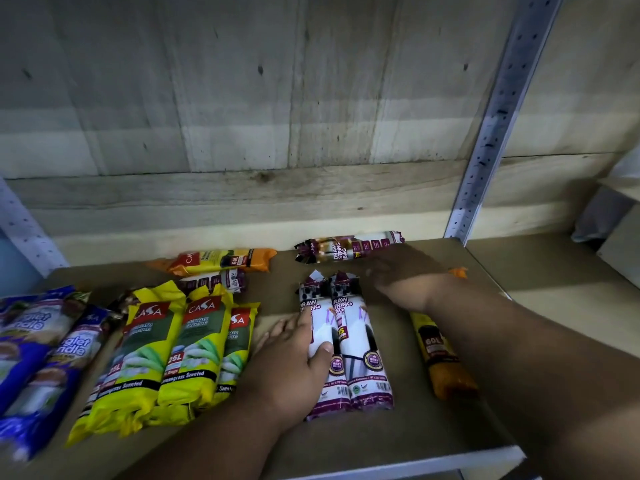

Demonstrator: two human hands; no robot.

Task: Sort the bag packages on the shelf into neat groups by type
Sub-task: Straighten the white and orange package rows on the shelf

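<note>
Two purple-white drawstring packs (346, 344) lie side by side, centre of shelf (398, 441), long axis near-to-far. Left hand (294, 362) presses on left pack, thumb on its face, fingers flat along its left edge. Right hand (405, 275) blurred, just right of packs' far ends; grip cannot be told. Third drawstring pack (349, 249) lies crosswise, far of right hand. Orange pack (440, 355) under right forearm. Yellow packs (166, 358) left of left hand, blue packs (41, 355) far left.
</note>
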